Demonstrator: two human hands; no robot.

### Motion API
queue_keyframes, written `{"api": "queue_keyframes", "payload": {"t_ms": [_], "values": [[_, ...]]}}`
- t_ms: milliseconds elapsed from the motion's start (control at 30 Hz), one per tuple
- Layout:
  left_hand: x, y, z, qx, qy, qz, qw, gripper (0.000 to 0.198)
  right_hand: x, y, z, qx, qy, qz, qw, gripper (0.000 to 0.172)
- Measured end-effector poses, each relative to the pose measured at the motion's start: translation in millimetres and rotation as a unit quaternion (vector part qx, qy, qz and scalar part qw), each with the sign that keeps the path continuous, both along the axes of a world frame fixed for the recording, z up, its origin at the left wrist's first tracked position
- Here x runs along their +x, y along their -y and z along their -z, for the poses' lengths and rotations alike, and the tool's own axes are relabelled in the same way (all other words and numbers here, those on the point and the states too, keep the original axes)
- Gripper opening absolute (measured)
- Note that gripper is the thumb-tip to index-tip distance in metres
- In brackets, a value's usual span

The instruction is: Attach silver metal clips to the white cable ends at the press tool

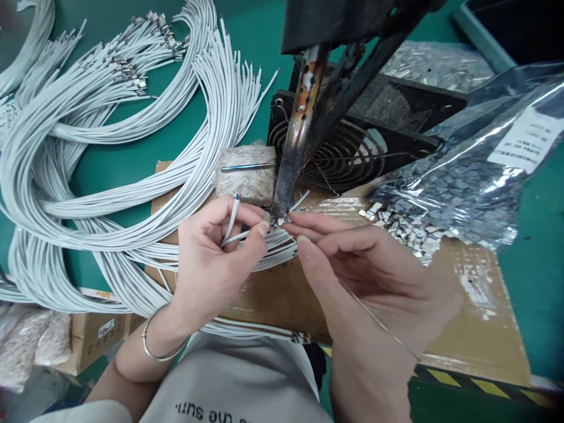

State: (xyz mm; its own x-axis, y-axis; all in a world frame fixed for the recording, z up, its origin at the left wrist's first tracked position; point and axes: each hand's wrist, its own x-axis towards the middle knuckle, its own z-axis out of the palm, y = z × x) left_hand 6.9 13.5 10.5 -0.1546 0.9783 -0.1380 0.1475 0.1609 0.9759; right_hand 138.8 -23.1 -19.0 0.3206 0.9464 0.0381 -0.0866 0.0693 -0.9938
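Note:
My left hand (215,258) pinches a white cable (232,218) between thumb and fingers; a cut end with coloured wires sticks up from the grip. Just right of those fingertips is a small metal connector (282,221), at the tip of a heat-stained soldering iron (296,141) mounted overhead. My right hand (370,276) is closed on a thin solder wire (379,322) that trails back across the palm to the wrist. Its fingertips are close to the connector; whether they touch it, I cannot tell. More white cables (277,249) lie beneath both hands on cardboard (476,317).
Large bundles of white cables (106,205) cover the left side. Behind the iron are a wire-wrapped block (247,176) and a black fan (348,153). Loose metal connectors (412,235) spill from a clear plastic bag (467,194) at right. A cardboard box (94,341) is lower left.

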Motion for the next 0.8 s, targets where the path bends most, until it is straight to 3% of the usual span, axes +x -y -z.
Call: {"api": "queue_keyframes", "payload": {"t_ms": [800], "values": [[-1.6, 0.1, 1.8, -0.001, -0.003, 0.003, 1.000, 0.017, 0.6, -1.0, 2.7, 0.011, -0.002, -0.006, 1.000, 0.020]]}}
